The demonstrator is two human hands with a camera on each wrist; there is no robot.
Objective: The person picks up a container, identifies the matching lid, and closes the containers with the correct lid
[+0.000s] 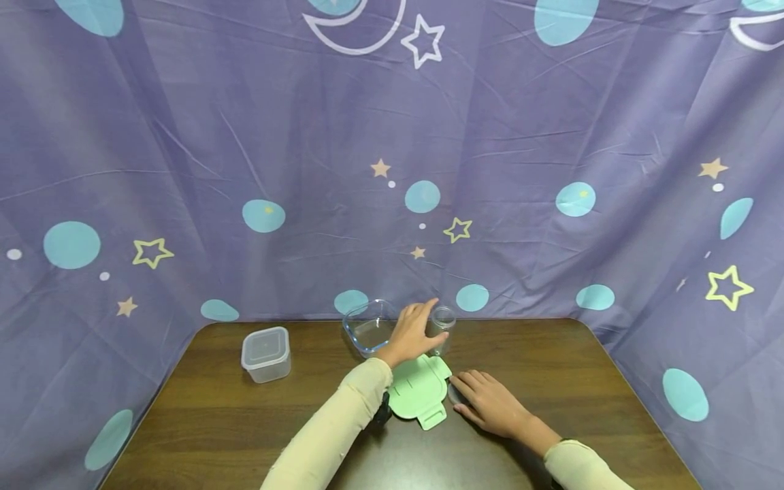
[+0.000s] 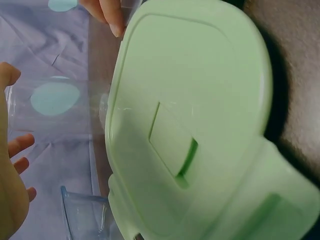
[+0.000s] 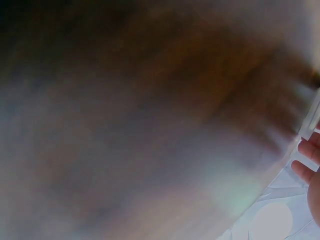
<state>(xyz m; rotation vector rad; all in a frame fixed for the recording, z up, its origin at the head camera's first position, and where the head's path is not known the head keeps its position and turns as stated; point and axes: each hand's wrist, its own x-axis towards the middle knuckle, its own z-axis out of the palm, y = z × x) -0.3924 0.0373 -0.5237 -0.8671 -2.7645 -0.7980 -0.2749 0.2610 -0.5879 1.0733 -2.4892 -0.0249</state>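
My left hand (image 1: 412,333) reaches over the back of the table with thumb and fingers spread. A clear jar (image 1: 442,320) stands right by its fingertips; in the left wrist view the see-through jar (image 2: 55,107) shows between the thumb and the other fingers. Beneath the left wrist lies a light green lid (image 1: 422,391) with side flaps. To the right of it, my right hand (image 1: 493,405) holds a small round lid (image 1: 456,395) low at the table, thumb and fingers at its edges. The palm hides most of that lid, and the right wrist view is largely blurred.
Behind my left hand is a square glass container (image 1: 361,333), without a cover. A clear plastic box with a lid (image 1: 266,354) sits at the left. The wooden table (image 1: 245,429) ends at the back against a purple patterned cloth (image 1: 343,190).
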